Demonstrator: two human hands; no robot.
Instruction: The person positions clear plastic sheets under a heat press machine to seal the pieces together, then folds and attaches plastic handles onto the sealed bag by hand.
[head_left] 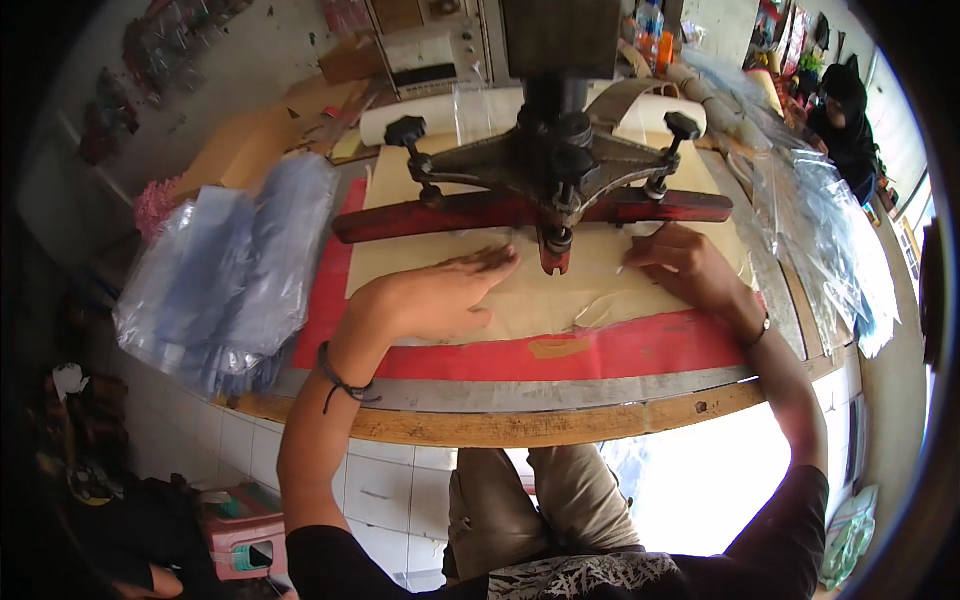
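Observation:
My left hand [440, 295] lies palm down with fingers stretched out on a cream sheet [400, 265], just in front of a press. A dark braided band circles that wrist. On the sheet's right side, my right hand [685, 265] has its fingers curled, near the right end of the press's red bar [450, 215]. A small pale bit shows at its fingertips; I cannot tell what it is. The press head [545, 150] with black knobs stands above the sheet. A red sheet [600, 350] shows beneath the cream one, and a thin loose strand lies between the hands.
Clear plastic sheets or bags [230, 270] are piled at the left, and more plastic [830, 230] lies at the right. A pale roll [390, 125] is behind the press. The table's wooden edge [500, 428] faces me. Another person [845, 120] is at the far right.

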